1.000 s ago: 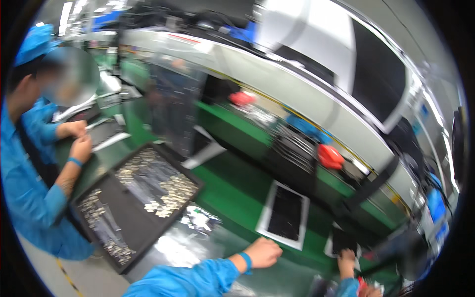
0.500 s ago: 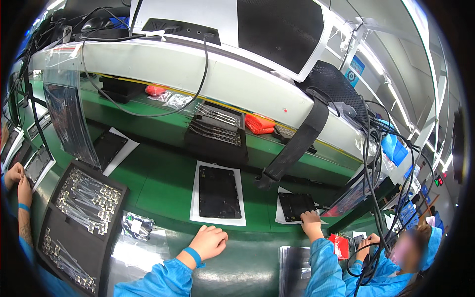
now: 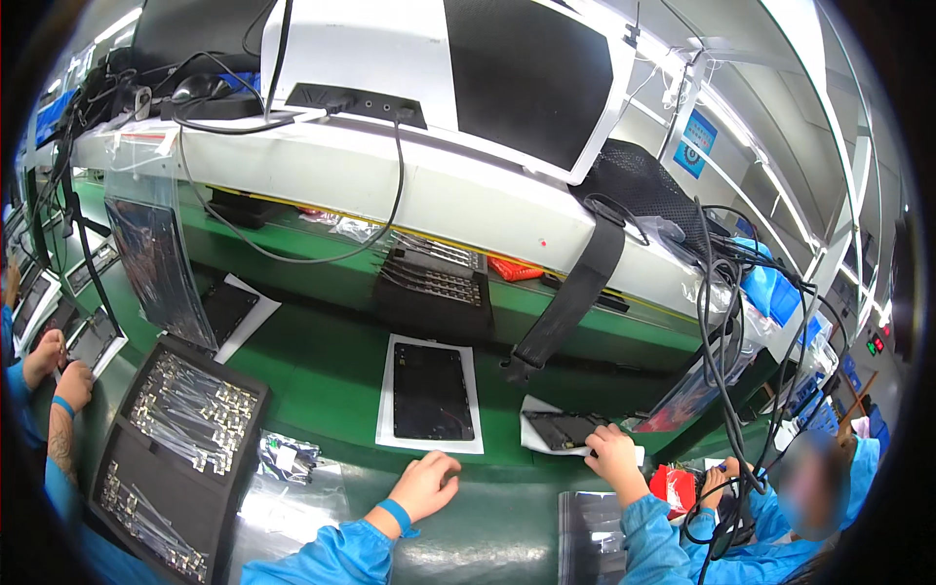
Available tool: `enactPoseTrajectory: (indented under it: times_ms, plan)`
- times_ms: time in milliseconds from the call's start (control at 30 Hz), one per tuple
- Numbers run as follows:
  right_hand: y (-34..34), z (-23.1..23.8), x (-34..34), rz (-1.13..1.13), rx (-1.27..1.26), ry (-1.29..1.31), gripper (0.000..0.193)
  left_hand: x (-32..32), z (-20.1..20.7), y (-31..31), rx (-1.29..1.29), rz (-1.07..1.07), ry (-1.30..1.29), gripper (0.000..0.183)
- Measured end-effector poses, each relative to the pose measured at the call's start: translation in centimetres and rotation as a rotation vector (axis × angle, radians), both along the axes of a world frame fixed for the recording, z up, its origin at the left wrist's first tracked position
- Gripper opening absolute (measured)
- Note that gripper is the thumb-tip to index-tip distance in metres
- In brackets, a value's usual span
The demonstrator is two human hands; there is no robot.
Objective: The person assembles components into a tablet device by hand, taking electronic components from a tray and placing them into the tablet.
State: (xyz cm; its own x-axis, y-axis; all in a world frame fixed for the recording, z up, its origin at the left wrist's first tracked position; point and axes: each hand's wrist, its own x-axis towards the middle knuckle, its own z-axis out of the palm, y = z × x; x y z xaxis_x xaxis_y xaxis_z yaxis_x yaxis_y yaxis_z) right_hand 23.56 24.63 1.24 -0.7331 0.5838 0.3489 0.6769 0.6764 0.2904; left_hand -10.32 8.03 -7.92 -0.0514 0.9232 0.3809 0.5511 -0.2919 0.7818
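My right hand (image 3: 614, 455) grips the right edge of a black tablet housing (image 3: 563, 427), which lies on a white sheet (image 3: 532, 435) curled up at its left edge. The thumb's hold underneath is hidden. My left hand (image 3: 422, 486), a blue band at its wrist, hovers with loosely bent fingers and holds nothing. Just beyond it, a second black tablet housing (image 3: 432, 392) rests flat on its own white sheet (image 3: 387, 436).
A dark foam tray (image 3: 117, 444) of flat cables is at left, beside a clear bag (image 3: 288, 456). Silvery sleeves (image 3: 590, 531) lie near the front. A strap (image 3: 570, 302) and cables (image 3: 726, 390) hang from the shelf (image 3: 468, 175). Co-workers' hands (image 3: 70, 382) work at left and right.
My right hand has shifted left and nearer along with the tablet housing and its sheet, whose left edge now curls up. My left hand stays near the middle housing. The view has tilted slightly.
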Motion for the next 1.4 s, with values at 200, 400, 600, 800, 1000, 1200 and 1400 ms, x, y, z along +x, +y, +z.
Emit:
enactPoseTrajectory:
  times_ms: [200, 400, 600, 800, 1000, 1200, 1400]
  plan:
    - [-8.5, 1.7, -2.1, 0.157, -0.032, 0.059, 0.028, 2.2, 1.3, -0.2, -0.673, -0.205, -1.305, 0.090]
    - [-14.9, 1.6, -4.0, 0.208, -0.118, 0.052, 0.033, 5.0, 2.2, -0.9, -0.595, -0.173, -1.476, 0.073]
    - [-19.6, 1.5, -6.2, 0.259, -0.235, 0.008, 0.033, 4.1, 2.7, -1.7, -0.601, -0.319, -1.213, 0.033]
    - [-21.4, 4.7, -5.9, 0.389, -0.481, 0.184, 0.023, 1.8, 9.0, -3.9, -0.460, -0.552, -0.939, 0.037]
    - [-19.2, 9.5, -4.4, 0.188, -0.467, 0.575, 0.062, -0.9, 14.8, -7.2, -0.466, -0.719, -0.564, 0.037]
    - [-19.2, 0.5, -1.0, 0.430, -1.465, 0.646, 0.027, -1.3, 16.0, -7.7, -0.472, -0.825, -0.356, 0.042]
    - [-25.6, -3.3, -0.9, -0.111, -1.594, 1.303, 0.019, -2.9, 10.2, -4.9, -0.574, -0.720, -0.274, 0.033]
